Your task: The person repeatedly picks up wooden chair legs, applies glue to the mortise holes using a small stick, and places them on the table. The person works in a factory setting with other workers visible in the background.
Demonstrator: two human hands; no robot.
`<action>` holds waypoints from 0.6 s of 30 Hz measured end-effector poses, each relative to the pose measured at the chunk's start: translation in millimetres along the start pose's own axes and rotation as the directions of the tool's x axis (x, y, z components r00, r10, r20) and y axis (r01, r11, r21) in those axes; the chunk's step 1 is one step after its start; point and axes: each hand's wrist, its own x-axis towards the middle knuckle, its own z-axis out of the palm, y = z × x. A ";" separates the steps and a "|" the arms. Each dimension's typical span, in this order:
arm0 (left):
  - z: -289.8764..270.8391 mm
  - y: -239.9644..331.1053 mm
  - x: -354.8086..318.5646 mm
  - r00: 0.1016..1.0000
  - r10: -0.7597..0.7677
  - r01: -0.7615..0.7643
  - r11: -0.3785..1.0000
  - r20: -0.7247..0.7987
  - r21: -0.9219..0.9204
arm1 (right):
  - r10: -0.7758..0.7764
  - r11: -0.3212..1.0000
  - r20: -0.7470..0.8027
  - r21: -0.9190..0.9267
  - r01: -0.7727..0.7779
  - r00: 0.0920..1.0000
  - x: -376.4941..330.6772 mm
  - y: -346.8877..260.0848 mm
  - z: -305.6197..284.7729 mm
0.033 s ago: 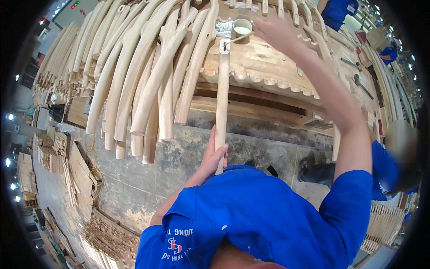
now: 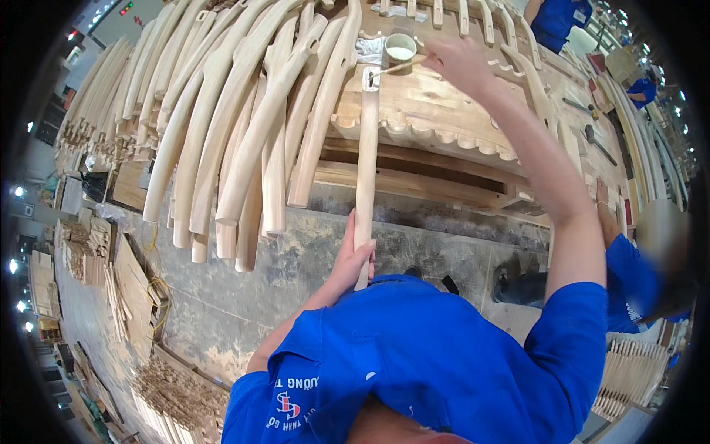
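Observation:
My left hand (image 2: 350,260) is wrapped round the lower end of a pale wooden chair-leg-like piece (image 2: 365,170), which points away from me with its far end over the workbench. White, glue-like stuff rings the slot (image 2: 371,78) in that far end. Between the closed fingers of my right hand (image 2: 457,65) is a thin stick (image 2: 399,67), and its tip is at the slot; whether it carries bristles is too small to tell. Just beyond the stick stands a cup (image 2: 400,49) with whitish content. A crumpled white cloth (image 2: 370,50) lies beside the cup.
Many curved wooden pieces (image 2: 244,140) overhang the bench (image 2: 433,107) on the left. A scalloped wooden rack (image 2: 436,135) runs along its near side. A hammer (image 2: 600,145) lies at the right, near another person's blue sleeve (image 2: 629,277). Wood stacks (image 2: 177,392) stand on the floor.
My right hand and forearm have shifted slightly, the hand a little nearer to me, with the stick's tip still at the slot. My left hand and the wooden piece look almost unmoved.

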 end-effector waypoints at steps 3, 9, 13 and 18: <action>1.4 0.8 0.5 1.000 -0.014 0.014 1.000 0.000 0.021 | 0.280 0.943 0.073 0.163 -0.289 0.957 -28.7 8.6 34.0; 3.1 4.3 -2.3 1.000 -0.021 0.021 0.999 -0.008 0.043 | 0.379 0.879 -0.028 0.322 -0.351 0.925 -32.3 -0.6 68.6; 3.6 4.0 -2.8 0.999 -0.034 0.034 0.999 -0.016 0.039 | 0.360 0.901 0.053 0.239 -0.362 0.931 -27.9 -1.4 67.9; 4.8 4.1 -0.8 1.000 -0.005 0.005 0.998 -0.010 0.063 | 0.314 0.910 0.151 0.234 -0.342 0.937 -32.2 -3.5 64.0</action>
